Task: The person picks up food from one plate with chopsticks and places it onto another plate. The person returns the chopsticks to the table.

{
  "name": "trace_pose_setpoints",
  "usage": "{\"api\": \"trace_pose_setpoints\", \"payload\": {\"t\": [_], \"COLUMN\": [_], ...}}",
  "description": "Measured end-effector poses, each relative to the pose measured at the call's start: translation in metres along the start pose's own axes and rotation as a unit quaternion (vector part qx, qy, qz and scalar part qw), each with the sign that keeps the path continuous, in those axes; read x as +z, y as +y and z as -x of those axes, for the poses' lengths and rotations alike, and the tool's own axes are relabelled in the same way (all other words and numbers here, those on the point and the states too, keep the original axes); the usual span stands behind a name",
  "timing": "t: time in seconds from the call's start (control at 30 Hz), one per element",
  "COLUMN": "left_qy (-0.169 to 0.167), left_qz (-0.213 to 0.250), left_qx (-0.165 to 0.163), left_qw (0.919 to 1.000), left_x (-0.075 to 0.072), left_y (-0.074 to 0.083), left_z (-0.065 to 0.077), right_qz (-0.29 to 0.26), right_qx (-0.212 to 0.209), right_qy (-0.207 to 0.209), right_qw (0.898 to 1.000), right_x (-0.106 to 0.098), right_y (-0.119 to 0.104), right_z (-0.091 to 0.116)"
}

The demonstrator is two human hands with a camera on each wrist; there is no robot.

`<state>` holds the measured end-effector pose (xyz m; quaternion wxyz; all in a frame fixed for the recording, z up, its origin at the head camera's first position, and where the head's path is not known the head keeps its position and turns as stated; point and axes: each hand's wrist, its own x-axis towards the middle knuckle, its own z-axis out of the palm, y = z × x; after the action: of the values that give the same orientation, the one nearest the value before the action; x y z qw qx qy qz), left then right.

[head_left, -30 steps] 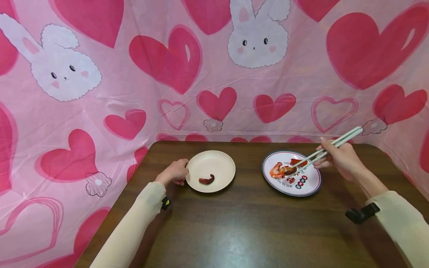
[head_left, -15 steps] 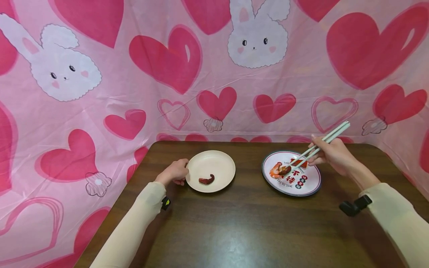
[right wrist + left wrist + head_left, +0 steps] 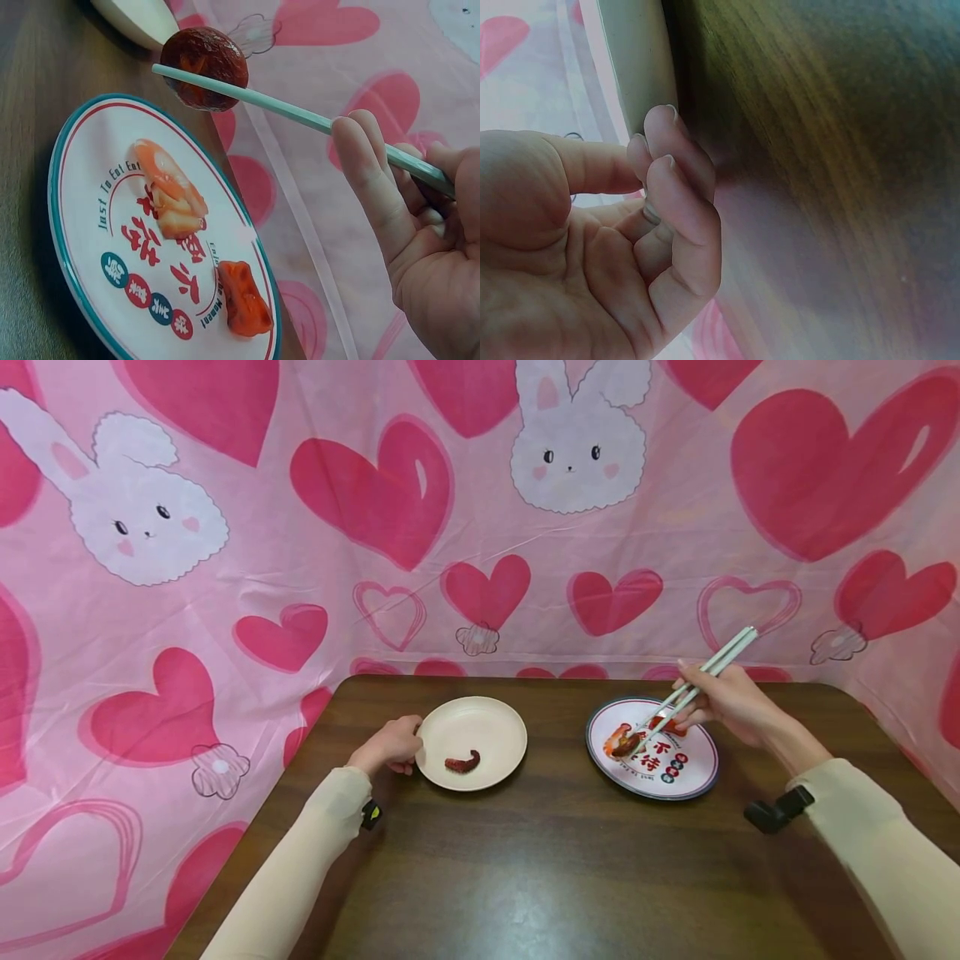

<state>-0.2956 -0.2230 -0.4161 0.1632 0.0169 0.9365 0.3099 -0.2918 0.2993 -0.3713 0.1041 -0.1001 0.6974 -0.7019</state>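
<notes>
Wooden counter (image 3: 480, 877), head view: cream plate (image 3: 491, 722) near the far left corner, dark curled piece (image 3: 463, 763) on it; printed plate (image 3: 688, 783) toward the far right corner.
Left hand (image 3: 387, 746): grips the cream plate's rim.
Right hand (image 3: 723, 702): grasps pale green chopsticks (image 3: 726, 663), mushroom cap (image 3: 627, 745) at their tips above the printed plate.
Left wrist view, rim: smooth, stiff-looking, against curled fingers.
Right wrist view, mushroom cap: glossy, rounded; probably light, firm, slippery, best pinched across its sides.
Below it: ridged orange shrimp-like piece (image 3: 169, 176), blocky red piece (image 3: 244, 300).
</notes>
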Motion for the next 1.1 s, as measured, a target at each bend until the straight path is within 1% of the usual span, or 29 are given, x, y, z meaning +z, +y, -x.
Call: {"api": "trace_pose_setpoints", "payload": {"t": [0.27,0.5,0.7,0.93,1.1], "left_qy": [-0.007,-0.001,-0.001,-0.002,-0.006], "left_qz": [0.000,0.002,0.001,0.001,0.007], "left_qx": [-0.004,-0.005,-0.004,-0.001,0.003], "left_qw": [1.0000,1.0000,1.0000,1.0000,1.0000], "left_x": [-0.001,0.000,0.000,-0.001,-0.001], "left_y": [0.000,-0.001,-0.002,-0.003,-0.001], "left_z": [0.000,0.000,0.000,0.001,0.001], "right_qz": [-0.011,0.007,0.018,0.009,0.021], "right_qx": [-0.007,0.003,0.001,-0.004,0.002], "right_qy": [-0.015,-0.006,-0.013,-0.033,-0.029], "right_qw": [1.000,1.000,1.000,0.999,0.999], "right_x": [0.008,0.015,0.021,0.028,0.032], "right_y": [0.000,-0.004,-0.008,-0.008,-0.010], "right_z": [-0.007,-0.010,-0.015,-0.020,-0.020]}}
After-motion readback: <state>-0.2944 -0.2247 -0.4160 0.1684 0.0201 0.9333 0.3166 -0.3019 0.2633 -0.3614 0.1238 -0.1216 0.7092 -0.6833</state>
